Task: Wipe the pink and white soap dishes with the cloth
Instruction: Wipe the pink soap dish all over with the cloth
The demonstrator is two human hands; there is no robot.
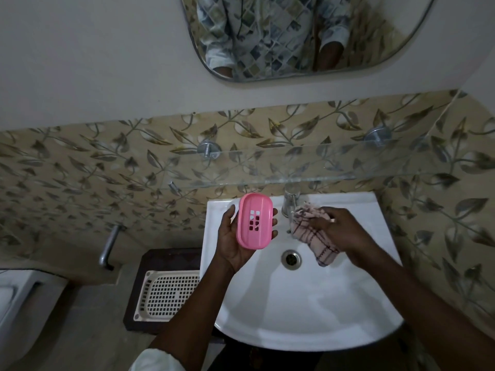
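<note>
My left hand [233,245] holds the pink soap dish [254,220] upright over the left rim of the white sink [308,317], its slotted face turned toward me. My right hand [337,231] grips a bunched pink checked cloth [313,236] over the basin, just below the tap [290,203]. Cloth and pink dish are apart, with a gap between them. No white soap dish shows in this view.
A cream perforated tray [168,295] lies on a dark stand left of the sink. A glass shelf [294,170] juts out above the tap, under a wall mirror [294,36]. A metal pipe [109,247] sticks from the tiled wall at left; a white toilet [16,303] sits at far left.
</note>
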